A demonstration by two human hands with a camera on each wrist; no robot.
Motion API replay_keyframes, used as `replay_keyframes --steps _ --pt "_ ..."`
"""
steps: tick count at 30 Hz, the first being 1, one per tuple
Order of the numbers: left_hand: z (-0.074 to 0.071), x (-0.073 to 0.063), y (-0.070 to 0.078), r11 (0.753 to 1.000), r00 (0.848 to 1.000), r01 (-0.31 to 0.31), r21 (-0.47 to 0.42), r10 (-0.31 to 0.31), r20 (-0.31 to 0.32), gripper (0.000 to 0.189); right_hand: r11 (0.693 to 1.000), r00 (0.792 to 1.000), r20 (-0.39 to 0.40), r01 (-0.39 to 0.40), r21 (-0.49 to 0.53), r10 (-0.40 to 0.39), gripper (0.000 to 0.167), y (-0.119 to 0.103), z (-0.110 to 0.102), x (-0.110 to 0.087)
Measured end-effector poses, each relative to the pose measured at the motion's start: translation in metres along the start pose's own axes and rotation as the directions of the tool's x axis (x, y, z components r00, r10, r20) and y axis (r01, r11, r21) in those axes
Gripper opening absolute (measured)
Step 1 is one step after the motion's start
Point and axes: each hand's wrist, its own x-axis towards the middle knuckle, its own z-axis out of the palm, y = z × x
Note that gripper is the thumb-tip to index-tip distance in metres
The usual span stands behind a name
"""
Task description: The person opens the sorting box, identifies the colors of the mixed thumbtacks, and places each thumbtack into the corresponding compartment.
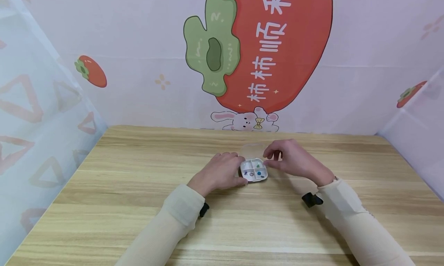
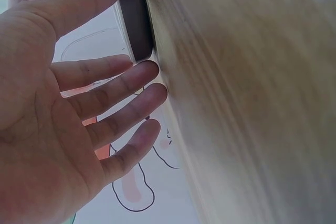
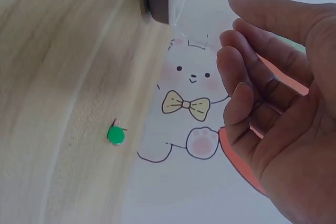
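A small white pill box with four compartments lies on the table, its clear lid folded back. My left hand holds the box at its left side, thumb at the near corner and index fingertip at the far one. The dark base shows between them in the left wrist view. A green piece, a round blue piece and a small ring lie inside. At the box's right far corner hovers my right hand, fingers loosely bent, thumb apart from the index finger, nothing visible between them.
A round green piece with something reddish beside it lies on the wooden table, seen in the right wrist view. Behind the table's far edge hangs a printed cloth; more cloth stands along the left side.
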Motion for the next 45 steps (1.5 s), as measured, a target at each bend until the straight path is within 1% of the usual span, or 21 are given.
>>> replay_keyframes --steps 13,19,28,34,41,45 --pt "0.000 0.000 -0.001 1.000 1.000 0.009 0.000 -0.009 0.001 0.063 0.999 0.999 -0.034 -0.038 -0.013 0.037 0.011 0.015 -0.008 -0.003" --pt "0.001 0.000 -0.001 1.000 1.000 0.002 0.009 -0.002 -0.009 0.063 0.994 0.995 -0.019 -0.097 -0.040 0.097 0.010 0.024 -0.010 -0.004" --pt "0.000 -0.001 0.000 1.000 1.000 0.002 0.011 -0.002 -0.009 0.063 0.969 0.978 0.003 -0.205 -0.139 0.208 0.009 0.033 -0.013 -0.005" --pt "0.000 -0.001 0.000 1.000 1.000 0.007 0.011 -0.007 -0.006 0.063 0.957 0.972 0.023 -0.227 -0.182 0.235 0.005 0.035 -0.014 -0.005" --pt "0.000 -0.001 -0.001 1.000 1.000 0.004 0.008 -0.004 -0.008 0.063 0.941 0.956 0.043 -0.279 -0.192 0.292 0.004 0.035 -0.013 -0.005" --pt "0.001 -0.001 0.000 1.000 1.000 0.005 0.003 -0.005 -0.007 0.063 0.937 0.952 0.050 -0.286 -0.202 0.302 0.004 0.036 -0.011 -0.005"
